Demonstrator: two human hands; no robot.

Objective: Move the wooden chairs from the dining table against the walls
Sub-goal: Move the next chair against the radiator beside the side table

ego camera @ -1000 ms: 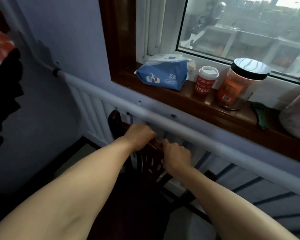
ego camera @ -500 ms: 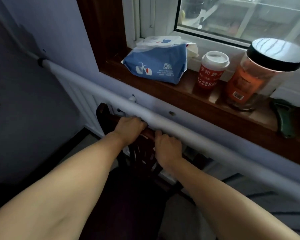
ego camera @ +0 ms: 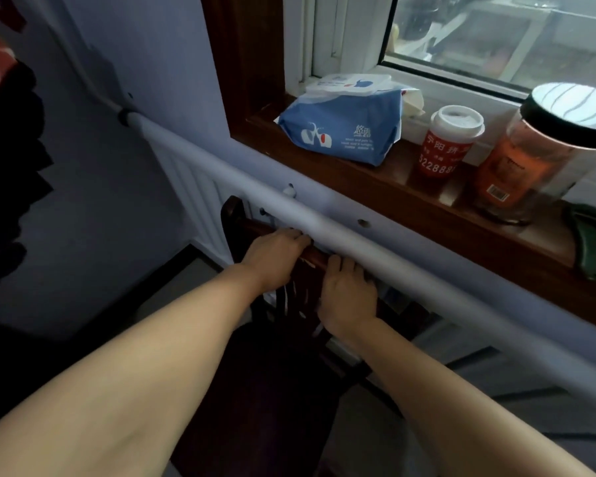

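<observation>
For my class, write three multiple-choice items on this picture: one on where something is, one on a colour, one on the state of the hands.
1. Where is the tissue pack?
A. on the windowsill
B. on the chair seat
C. on the floor

2. What colour is the small cup beside it?
A. green
B. red
C. black

3. What are both hands doing?
A. hanging idle
B. holding the jar
C. gripping the chair's top rail

Answers:
A, it lies on the windowsill.
B, red body under a white lid.
C, left hand and right hand curl over the chair's top rail.

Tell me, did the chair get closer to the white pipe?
Yes. The chair top rail now sits right under the white pipe, nearer than before.
</observation>
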